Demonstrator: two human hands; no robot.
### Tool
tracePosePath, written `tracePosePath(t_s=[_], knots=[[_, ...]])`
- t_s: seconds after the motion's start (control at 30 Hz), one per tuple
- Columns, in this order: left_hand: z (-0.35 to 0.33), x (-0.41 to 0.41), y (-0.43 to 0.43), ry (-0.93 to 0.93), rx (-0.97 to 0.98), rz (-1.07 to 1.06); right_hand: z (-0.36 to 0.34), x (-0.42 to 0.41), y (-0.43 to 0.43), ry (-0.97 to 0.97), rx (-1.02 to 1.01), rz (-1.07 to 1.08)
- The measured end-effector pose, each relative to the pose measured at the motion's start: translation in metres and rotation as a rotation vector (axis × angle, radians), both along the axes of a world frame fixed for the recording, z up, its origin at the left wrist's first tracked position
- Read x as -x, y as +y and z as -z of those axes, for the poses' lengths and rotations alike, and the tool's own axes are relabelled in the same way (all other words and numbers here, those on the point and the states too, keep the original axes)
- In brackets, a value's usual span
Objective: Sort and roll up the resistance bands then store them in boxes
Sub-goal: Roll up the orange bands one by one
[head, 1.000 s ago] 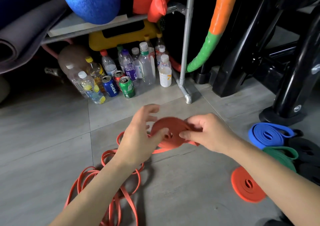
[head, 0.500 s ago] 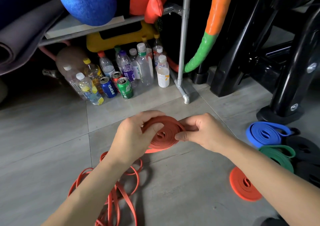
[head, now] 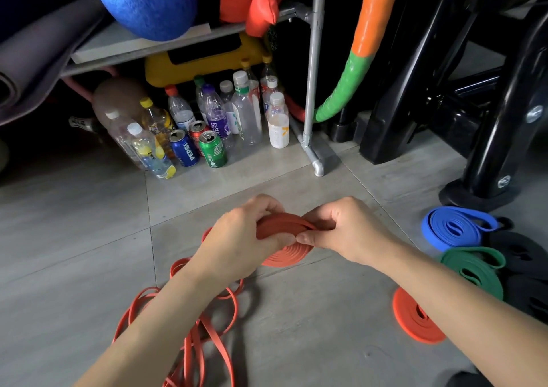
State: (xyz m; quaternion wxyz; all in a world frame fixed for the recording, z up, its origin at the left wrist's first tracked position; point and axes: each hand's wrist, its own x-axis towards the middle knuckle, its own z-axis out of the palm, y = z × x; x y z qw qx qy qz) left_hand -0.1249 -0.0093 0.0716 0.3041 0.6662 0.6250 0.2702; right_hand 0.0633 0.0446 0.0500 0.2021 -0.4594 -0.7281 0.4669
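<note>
Half-rolled red-orange coil (head: 286,254) is held above the floor (head: 65,253) at centre view, between both hands. Left hand (head: 237,238) grip: fingers curled over the coil's top edge, thumb on its face, pinching it. Right hand (head: 347,232) grip: thumb and forefinger pinch the coil's right edge, other fingers curled in. The two thumbs sit almost tip to tip on the coil.

Loose orange strands (head: 192,324) lie in tangled loops on the floor under the left forearm and run off the bottom edge. Can't tell if they all belong to the held coil.

Right side, on the floor:
- The finished orange roll (head: 415,324) lies flat, partly hidden by the right forearm.
- The green roll (head: 474,265) is just beyond it, with its near edge also cut off by the forearm.
- The blue roll (head: 453,229) sits behind the green one.
- The black rolls (head: 522,253) are at the frame edge, touching the green one.

Behind the hands, a cluster of plastic bottles (head: 246,114) and cans (head: 184,149) stands under a shelf (head: 124,43). A grey rack post (head: 314,60) stands beside them. An orange-green padded tube (head: 355,60) leans to the right of the post, and a black machine frame (head: 489,105) is further right. A blue ball (head: 145,1) sits on the shelf.
</note>
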Motion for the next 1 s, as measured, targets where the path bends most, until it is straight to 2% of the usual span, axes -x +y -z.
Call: tracePosePath(t_s=[0.13, 0.27, 0.4, 0.47, 0.57, 0.63, 0.73, 0.83, 0.9, 1.0], knots=[[0.002, 0.001, 0.001, -0.031, 0.036, 0.092, 0.002, 0.001, -0.002, -0.051, -0.024, -0.038], [0.01, -0.001, 0.0, -0.053, 0.002, 0.073, 0.005, 0.004, -0.003, -0.078, -0.061, -0.056], [0.007, 0.002, 0.0, -0.085, -0.103, 0.007, -0.001, 0.007, -0.002, 0.043, -0.023, -0.059], [0.002, 0.006, 0.002, -0.093, -0.127, -0.034, -0.004, 0.005, 0.002, 0.017, -0.032, -0.102], [-0.008, 0.016, 0.005, -0.113, -0.15, -0.066, -0.004, 0.0, 0.005, -0.118, -0.146, -0.141], [-0.014, 0.021, 0.006, -0.149, -0.151, -0.075, -0.006, -0.002, 0.005, -0.108, -0.241, -0.055], [-0.023, 0.022, 0.009, -0.201, -0.165, -0.079, -0.017, -0.001, 0.006, -0.062, -0.512, 0.108], [-0.034, 0.015, 0.011, -0.193, -0.207, -0.051, -0.029, 0.002, 0.009, -0.089, -0.66, 0.129], [-0.041, 0.013, 0.013, -0.202, -0.243, -0.058, -0.034, 0.003, 0.01, -0.066, -0.573, 0.088], [-0.051, 0.016, 0.016, -0.222, -0.287, -0.09, -0.042, 0.004, 0.012, 0.095, -0.368, 0.014]])
